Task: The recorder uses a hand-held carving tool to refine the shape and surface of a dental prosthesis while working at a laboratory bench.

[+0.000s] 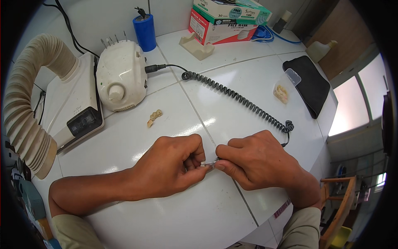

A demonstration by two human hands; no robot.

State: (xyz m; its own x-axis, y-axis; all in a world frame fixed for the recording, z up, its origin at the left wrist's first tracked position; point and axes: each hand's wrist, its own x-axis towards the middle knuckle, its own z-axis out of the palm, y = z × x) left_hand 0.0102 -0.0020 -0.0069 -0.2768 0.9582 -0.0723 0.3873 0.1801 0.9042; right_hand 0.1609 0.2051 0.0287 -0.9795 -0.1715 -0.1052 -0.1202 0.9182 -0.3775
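Near the middle of the white tiled table, my left hand [172,166] pinches a small whitish piece [203,164], mostly covered by the fingertips. My right hand [259,162] is closed around a rotary handpiece whose body is hidden in the fist. Its thin metal bit [210,163] reaches left to the whitish piece; whether they touch, I cannot tell. A black coiled cord [232,94] runs from the white control unit [120,76] toward my right hand. Beyond my left hand lie a few joined tooth-shaped yellowish pieces [154,118].
A white machine [74,97] with a ribbed hose [25,108] stands at left. Behind are a blue cylinder [144,33], stacked mask boxes [226,33] and a beige holder [196,46]. At right lie a small clear container [280,93] and a black pouch [309,85].
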